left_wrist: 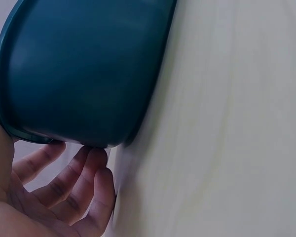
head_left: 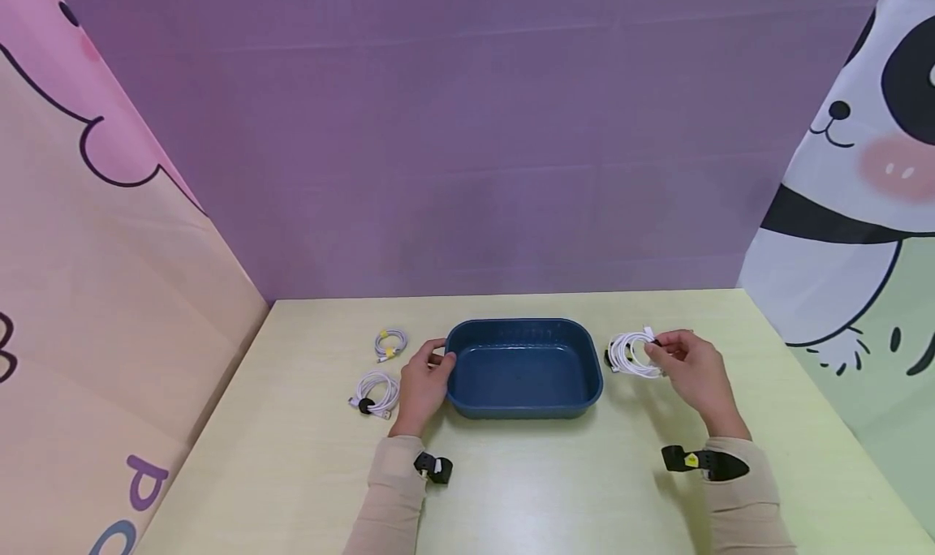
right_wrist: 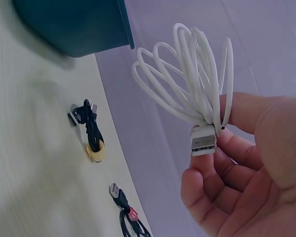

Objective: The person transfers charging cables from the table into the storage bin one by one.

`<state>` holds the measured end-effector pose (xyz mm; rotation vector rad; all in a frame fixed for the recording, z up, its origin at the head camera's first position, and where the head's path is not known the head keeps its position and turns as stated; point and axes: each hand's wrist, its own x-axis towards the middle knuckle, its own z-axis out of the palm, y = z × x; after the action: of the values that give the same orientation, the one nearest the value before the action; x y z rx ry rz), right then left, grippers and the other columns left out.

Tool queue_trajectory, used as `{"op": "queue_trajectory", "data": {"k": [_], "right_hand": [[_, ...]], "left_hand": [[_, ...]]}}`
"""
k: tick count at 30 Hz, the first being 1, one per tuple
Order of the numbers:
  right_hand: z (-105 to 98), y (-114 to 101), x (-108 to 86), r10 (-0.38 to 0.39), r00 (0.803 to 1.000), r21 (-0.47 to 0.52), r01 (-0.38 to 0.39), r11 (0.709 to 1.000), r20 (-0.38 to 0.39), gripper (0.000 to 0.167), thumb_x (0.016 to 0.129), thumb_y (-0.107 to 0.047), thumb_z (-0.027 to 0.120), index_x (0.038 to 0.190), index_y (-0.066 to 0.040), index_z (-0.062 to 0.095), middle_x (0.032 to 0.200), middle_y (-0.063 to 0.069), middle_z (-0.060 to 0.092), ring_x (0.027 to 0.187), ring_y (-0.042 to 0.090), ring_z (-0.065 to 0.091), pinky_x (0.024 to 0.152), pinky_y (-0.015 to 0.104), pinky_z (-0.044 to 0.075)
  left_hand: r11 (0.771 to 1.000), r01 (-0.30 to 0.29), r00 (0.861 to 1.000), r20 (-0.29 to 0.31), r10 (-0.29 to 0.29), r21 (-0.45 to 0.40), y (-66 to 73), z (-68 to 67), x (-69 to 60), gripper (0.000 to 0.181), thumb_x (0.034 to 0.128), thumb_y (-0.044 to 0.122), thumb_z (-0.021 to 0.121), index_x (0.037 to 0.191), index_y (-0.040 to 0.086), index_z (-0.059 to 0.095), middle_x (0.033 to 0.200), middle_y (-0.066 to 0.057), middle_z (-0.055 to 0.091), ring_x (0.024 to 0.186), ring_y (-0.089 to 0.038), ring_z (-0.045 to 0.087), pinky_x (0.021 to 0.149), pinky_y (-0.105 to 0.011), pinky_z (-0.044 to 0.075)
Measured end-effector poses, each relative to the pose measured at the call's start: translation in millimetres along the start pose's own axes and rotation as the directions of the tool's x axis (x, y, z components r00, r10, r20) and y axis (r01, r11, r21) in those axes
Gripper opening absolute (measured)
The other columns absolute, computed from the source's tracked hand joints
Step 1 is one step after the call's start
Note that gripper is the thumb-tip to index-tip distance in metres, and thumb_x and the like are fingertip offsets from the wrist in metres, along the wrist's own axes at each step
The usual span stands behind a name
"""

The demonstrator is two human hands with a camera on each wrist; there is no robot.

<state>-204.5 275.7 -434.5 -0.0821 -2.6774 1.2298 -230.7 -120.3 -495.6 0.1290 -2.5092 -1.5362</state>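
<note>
The right hand pinches a coiled white cable between thumb and fingers, lifted just right of the blue bin. The left hand grips the bin's left end. Right of the bin, a yellow-tied black cable and a red-tied black cable lie on the table. Left of the bin lie a yellow-tied coil and, nearer the person, a black-tied coil.
</note>
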Motion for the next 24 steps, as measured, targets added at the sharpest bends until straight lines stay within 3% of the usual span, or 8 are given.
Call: {"op": "queue_trajectory", "data": {"k": [13,24], "right_hand": [[3,-5,0.2,0.005,1.000,0.005,-0.006,1.000,0.026,0.035,0.100,-0.029,0.067,0.116,0.002,0.064,0.101,0.016,0.066,0.082,0.018,0.057,0.063,0.023,0.050],[3,-11,-1.3,-0.014,1.000,0.008,0.014,1.000,0.026,0.032,0.100,-0.027,0.067,0.115,0.002,0.065,0.096,0.014,0.066,0.077,0.016,0.057,0.061,0.025,0.049]], "left_hand": [[1.000,-0.003,1.000,0.000,0.003,-0.003,-0.7,-0.6,0.3,0.031,0.1001,0.027,0.063,0.129,0.015,0.068,0.096,-0.010,0.071,0.081,-0.020,0.064,0.069,-0.029,0.050],[1.000,-0.009,1.000,0.009,0.009,-0.007,-0.8,-1.5,-0.6,0.032,0.1009,0.027,0.062,0.130,0.015,0.068,0.096,-0.010,0.070,0.081,-0.019,0.064,0.069,-0.029,0.050]]}}
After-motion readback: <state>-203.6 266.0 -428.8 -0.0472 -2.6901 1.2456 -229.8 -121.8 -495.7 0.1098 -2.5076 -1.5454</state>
